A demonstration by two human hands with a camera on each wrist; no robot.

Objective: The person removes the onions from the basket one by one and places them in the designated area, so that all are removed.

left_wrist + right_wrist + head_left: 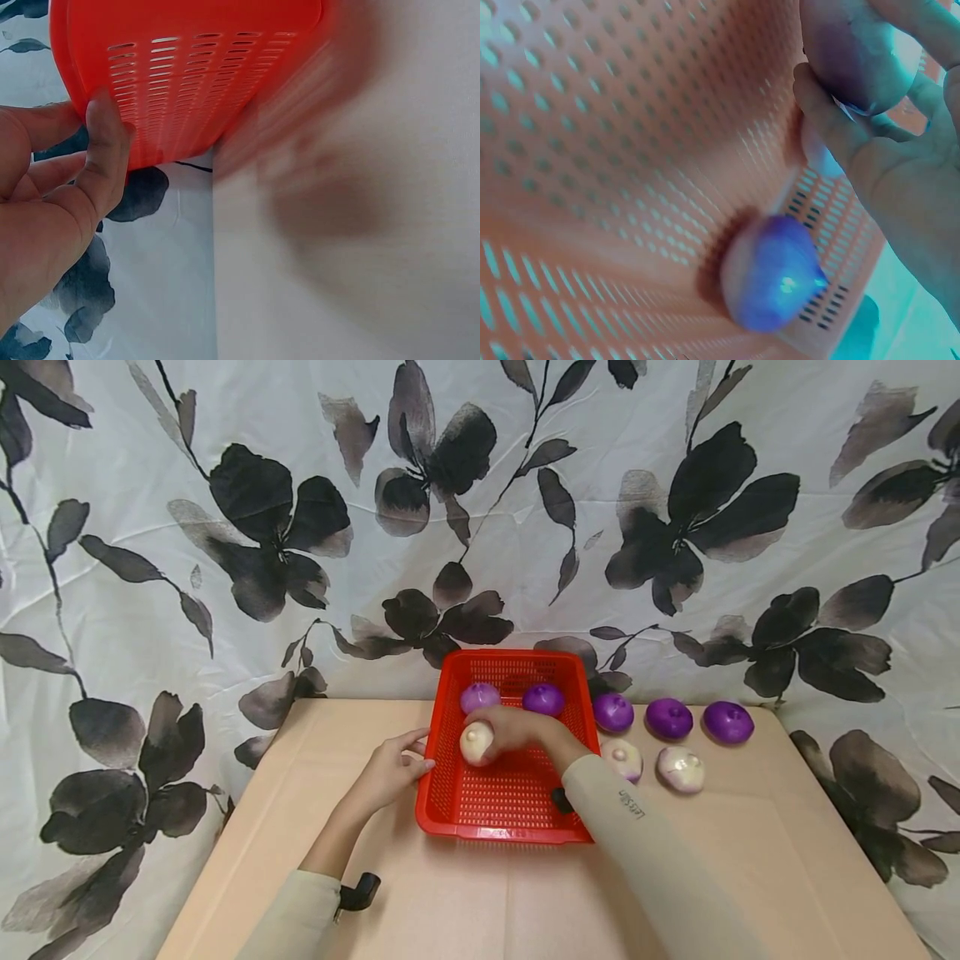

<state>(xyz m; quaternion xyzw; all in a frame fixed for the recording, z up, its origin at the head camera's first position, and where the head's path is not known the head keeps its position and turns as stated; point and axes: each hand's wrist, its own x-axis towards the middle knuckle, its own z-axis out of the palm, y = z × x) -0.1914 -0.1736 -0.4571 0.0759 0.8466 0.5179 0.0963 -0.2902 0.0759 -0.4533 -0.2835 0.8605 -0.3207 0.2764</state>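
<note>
Right hand point(513, 731): fingers curled round a white onion point(475, 744), which sits between thumb and fingertips inside the outline of the basket point(487, 810). From where I stand, I cannot tell whether its underside touches the basket floor. The step in hand looks to be placing it. Support the onion from its sides; smooth skin may slip under a light pinch. Confirm it bears on the floor before releasing, then spread the fingers evenly so that it does not roll.

Left hand point(390, 770): fingers grip the left edge of the basket. This should steady it; press evenly, since a hard pull could tilt it.

Inside, two purple onions, one left point(479, 697) and one right point(543, 699), lie at the far end. Allow clearance for the knuckles there; the nearer floor offers more room.

The right sleeve point(622, 827) crosses the basket's near right corner. Raise the forearm to avoid dragging the rim.

Beyond, on the table point(787, 860), a row of three purple onions point(669, 719) stands right of the basket, two white ones point(680, 769) nearer the person.
</note>
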